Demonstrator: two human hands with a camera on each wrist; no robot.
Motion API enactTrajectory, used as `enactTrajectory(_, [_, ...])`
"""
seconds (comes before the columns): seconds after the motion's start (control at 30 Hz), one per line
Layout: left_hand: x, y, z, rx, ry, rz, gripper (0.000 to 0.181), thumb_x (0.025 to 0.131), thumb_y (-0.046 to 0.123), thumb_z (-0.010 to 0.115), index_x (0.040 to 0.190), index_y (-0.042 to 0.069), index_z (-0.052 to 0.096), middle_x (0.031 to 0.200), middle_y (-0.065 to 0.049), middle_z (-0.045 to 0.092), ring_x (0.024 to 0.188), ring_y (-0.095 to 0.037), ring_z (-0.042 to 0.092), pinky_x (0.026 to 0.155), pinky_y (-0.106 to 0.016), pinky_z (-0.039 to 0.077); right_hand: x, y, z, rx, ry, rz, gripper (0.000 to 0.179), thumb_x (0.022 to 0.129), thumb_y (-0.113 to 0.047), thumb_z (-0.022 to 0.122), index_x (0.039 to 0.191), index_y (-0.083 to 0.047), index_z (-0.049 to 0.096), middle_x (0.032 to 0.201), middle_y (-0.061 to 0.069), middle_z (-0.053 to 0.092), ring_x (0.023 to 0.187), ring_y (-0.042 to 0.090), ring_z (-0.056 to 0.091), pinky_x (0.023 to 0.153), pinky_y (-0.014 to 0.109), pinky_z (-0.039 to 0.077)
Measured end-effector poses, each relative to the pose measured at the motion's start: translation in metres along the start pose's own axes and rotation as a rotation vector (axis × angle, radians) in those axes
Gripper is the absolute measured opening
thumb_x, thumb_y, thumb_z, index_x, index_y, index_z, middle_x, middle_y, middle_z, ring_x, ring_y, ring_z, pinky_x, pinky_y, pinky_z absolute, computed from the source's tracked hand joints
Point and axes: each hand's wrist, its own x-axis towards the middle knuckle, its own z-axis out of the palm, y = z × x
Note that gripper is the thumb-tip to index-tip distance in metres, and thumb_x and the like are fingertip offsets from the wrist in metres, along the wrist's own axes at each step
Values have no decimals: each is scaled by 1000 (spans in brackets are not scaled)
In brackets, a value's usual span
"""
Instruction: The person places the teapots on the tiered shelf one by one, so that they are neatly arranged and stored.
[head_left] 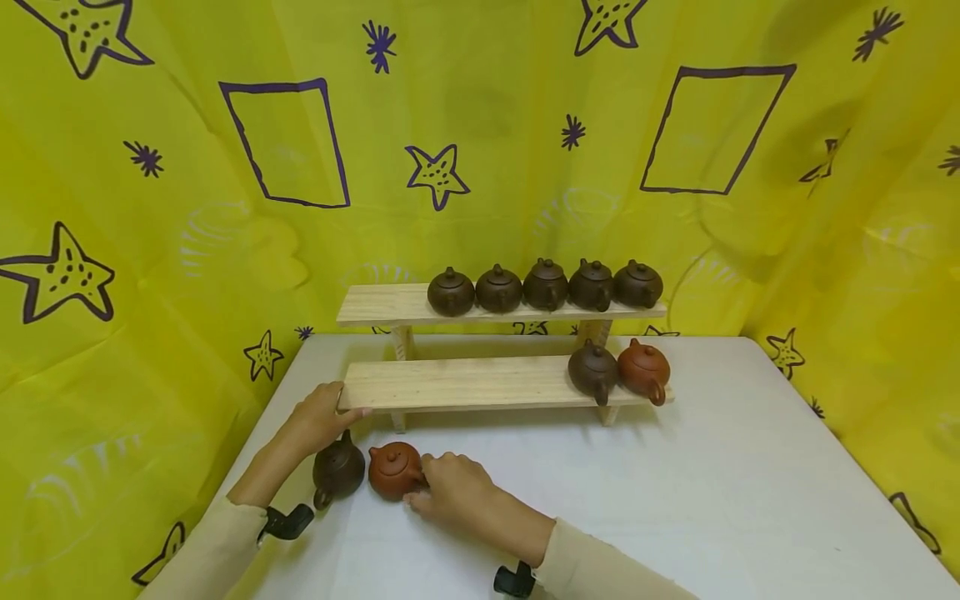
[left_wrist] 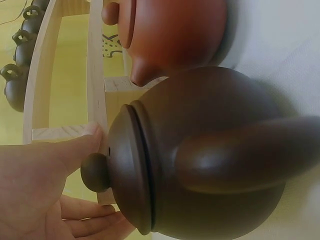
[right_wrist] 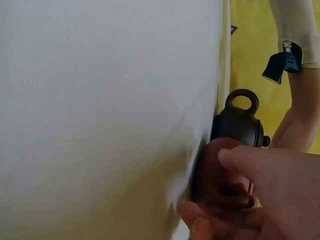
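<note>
My left hand (head_left: pixel 318 418) grips the left end of the lower wooden shelf (head_left: pixel 457 383), its thumb (left_wrist: pixel 82 147) against the front edge. Just below that hand, a dark brown teapot (head_left: pixel 339 468) stands upright on the white table, its handle toward me. Beside it on the right is a reddish-brown teapot (head_left: pixel 393 472) with its spout pointing left. My right hand (head_left: pixel 457 490) is at the reddish teapot's handle, thumb and fingers curled around it in the right wrist view. That teapot (right_wrist: pixel 222 172) partly hides behind the hand.
The upper shelf (head_left: pixel 382 304) bears several dark teapots (head_left: pixel 498 290) side by side toward the right. At the lower shelf's right end stand a dark teapot (head_left: pixel 592 371) and a reddish one (head_left: pixel 643 369). A yellow patterned cloth (head_left: pixel 480 108) surrounds the white table (head_left: pixel 735 467).
</note>
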Motion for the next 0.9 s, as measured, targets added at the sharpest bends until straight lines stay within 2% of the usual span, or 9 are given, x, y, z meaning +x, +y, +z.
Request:
enactTrajectory(0.07, [0,-1,0,-4,0,4,56,100,30,75,125,-17,58,114,-31,66,100,-37,63,87,-58,52,3,-1,4,-27,-9,-14,37,94,-45,79,93,-9,70,74,0,63,65,9,56,55,28,47])
enactTrajectory(0.13, [0,-1,1,-3,-1,6,57,100,30,74,126,-18,57,116,-33,66,102,-40,64,89,-59,52,5,-3,7,-52,1,-31,36,95,-44,78,94,-7,73,77,4,69,68,11,63,56,29,50])
enactTrajectory(0.23, [0,-2,2,-3,-4,3,60,100,31,74,128,-19,55,119,-35,65,107,-43,65,91,-61,52,4,-5,10,-68,27,-45,33,98,-39,75,93,-6,73,77,7,72,66,12,65,53,28,50])
enactTrajectory(0.33, [0,-2,2,-7,-6,4,60,100,31,74,129,-19,55,121,-35,64,109,-44,65,91,-61,52,0,-6,11,-42,25,-56,30,101,-35,72,94,-6,71,73,4,68,61,8,58,51,25,46])
enactTrajectory(0.5, [0,-3,1,-23,-9,5,61,100,31,74,130,-18,55,122,-35,65,108,-43,65,92,-62,52,-8,0,10,67,18,-73,25,102,-31,71,93,-8,70,69,-3,62,56,3,45,51,19,41])
enactTrajectory(0.77, [0,-3,1,-16,-10,0,59,99,31,75,127,-18,56,119,-34,65,105,-41,64,91,-60,52,-18,17,5,189,34,-144,26,103,-29,69,84,-13,62,65,-12,45,58,0,38,54,15,37])
enactTrajectory(0.9, [0,-2,1,-9,-11,2,61,99,31,74,129,-19,55,121,-35,64,108,-43,64,93,-62,51,-19,26,-7,236,49,-172,26,104,-27,67,84,-13,60,66,-12,45,59,-2,38,54,14,35])
